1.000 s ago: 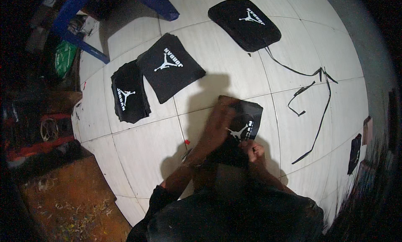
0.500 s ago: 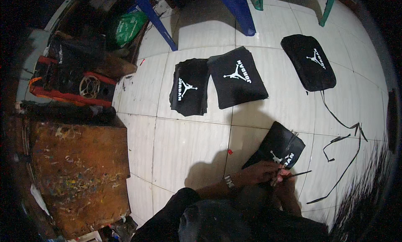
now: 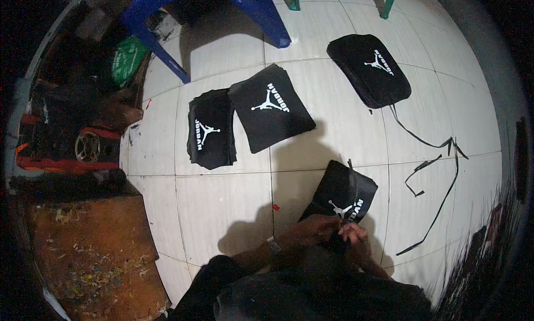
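Note:
My left hand point(image 3: 324, 226) and my right hand point(image 3: 354, 232) meet at the lower middle, fingers pinched together. A thin dark strip point(image 3: 353, 182) rises from between them and crosses a black fabric piece point(image 3: 342, 187) with a white printed figure and lettering. My right fingers are closed at the strip's lower end. The left fingers curl in beside them, over the fabric's near edge; what they grip is hidden. Beyond my hands lie a stack of black printed pieces point(image 3: 212, 148) and a larger printed stack point(image 3: 273, 123) touching it.
A thick black printed bundle point(image 3: 370, 71) lies far right, with loose black strips point(image 3: 425, 232) trailing near it. Blue stool legs point(image 3: 272, 29) and a green leg point(image 3: 387, 4) stand at the back. On the left are a stained wooden board point(image 3: 94, 260) and a red-framed object point(image 3: 67, 162).
The view has shifted, so the floor items sit farther left. The dark strip, which pointed right from my hands, now points away over the fabric. My hands stay close together.

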Tool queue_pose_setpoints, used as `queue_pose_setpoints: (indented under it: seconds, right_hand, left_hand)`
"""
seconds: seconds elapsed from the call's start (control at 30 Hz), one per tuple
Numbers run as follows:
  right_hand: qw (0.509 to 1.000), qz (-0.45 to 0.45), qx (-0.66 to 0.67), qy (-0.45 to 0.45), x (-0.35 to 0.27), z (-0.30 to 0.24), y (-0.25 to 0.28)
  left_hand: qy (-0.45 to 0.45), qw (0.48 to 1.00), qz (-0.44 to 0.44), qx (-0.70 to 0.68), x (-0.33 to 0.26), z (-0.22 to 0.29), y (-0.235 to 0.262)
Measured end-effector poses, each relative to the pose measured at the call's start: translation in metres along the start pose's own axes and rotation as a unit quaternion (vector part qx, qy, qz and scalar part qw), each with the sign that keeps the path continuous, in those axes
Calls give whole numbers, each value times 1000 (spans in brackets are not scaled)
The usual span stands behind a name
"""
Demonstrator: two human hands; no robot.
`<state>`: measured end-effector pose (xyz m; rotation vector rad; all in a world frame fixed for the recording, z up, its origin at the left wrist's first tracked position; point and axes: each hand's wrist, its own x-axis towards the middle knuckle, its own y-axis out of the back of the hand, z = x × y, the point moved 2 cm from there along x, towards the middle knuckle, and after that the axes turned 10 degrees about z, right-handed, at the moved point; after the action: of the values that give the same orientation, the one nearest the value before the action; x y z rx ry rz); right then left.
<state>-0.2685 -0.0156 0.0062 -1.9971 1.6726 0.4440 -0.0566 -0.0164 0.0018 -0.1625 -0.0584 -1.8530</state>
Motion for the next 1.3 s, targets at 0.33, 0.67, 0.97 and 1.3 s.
queue_pose_setpoints:
  seconds: [0.33,0.67,0.97,1.3]
  right_hand:
    - [971,-44,102,-212,-5,-18,-5]
    - [870,58,-473,127,3,-63,2]
    - [844,28,-488,220,11,-71,6]
    - [846,7,-534,13,9,-76,21]
  left_hand:
    - [433,832,-120,-326,21,39,30]
    - [11,902,-170,398,18,16,69]
    - [260,931,114,230,-10,2,66]
    - [15,864,106,492,-14,-23,97]
